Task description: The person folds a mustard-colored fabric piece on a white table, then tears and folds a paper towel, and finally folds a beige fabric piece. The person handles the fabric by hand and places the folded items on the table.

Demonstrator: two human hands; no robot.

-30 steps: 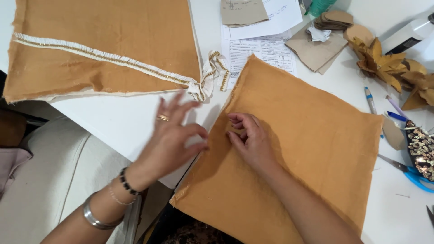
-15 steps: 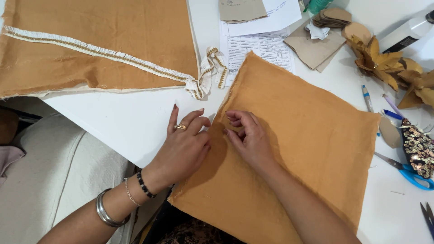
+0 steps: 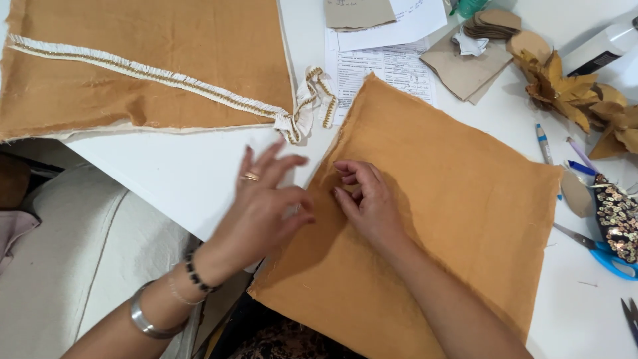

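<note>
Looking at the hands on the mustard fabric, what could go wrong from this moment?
The mustard fabric square hangs over the near edge of the white table, so it may slide off. The right hand pinches only a small fold near the left edge, and the left hand, blurred, may pull that fold crooked. The blue-handled scissors lie close to the fabric and could snag it.

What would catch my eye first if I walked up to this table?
The mustard cloth spread mid-table, with the right hand pinching its left edge and the left hand blurred just beside it. A second cloth with white trim lies top left; dried leaves sit top right.
</note>
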